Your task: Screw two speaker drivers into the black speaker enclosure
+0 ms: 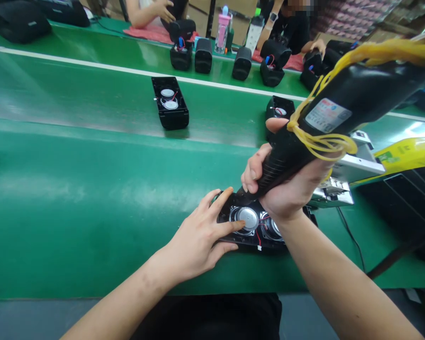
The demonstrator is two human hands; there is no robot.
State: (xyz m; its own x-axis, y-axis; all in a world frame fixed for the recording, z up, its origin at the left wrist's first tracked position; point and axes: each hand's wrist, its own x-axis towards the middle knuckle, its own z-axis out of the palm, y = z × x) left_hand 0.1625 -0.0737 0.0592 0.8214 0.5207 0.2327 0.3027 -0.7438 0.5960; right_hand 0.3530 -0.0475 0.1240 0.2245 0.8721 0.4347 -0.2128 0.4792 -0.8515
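Observation:
A black speaker housing (250,226) with two round silver drivers and red wires lies open on the green belt in front of me. My left hand (201,236) rests on its left end, fingers spread, holding it down. My right hand (286,184) grips a black electric screwdriver (340,111) wrapped with yellow cord, its tip pointing down at the housing's upper left part.
Two more open housings (170,101) (279,109) lie farther up the green belt (74,189). Across it, other people's hands work among black speaker shells (203,55) and bottles (222,29). A metal fixture (354,165) and a yellow item (407,153) sit at right.

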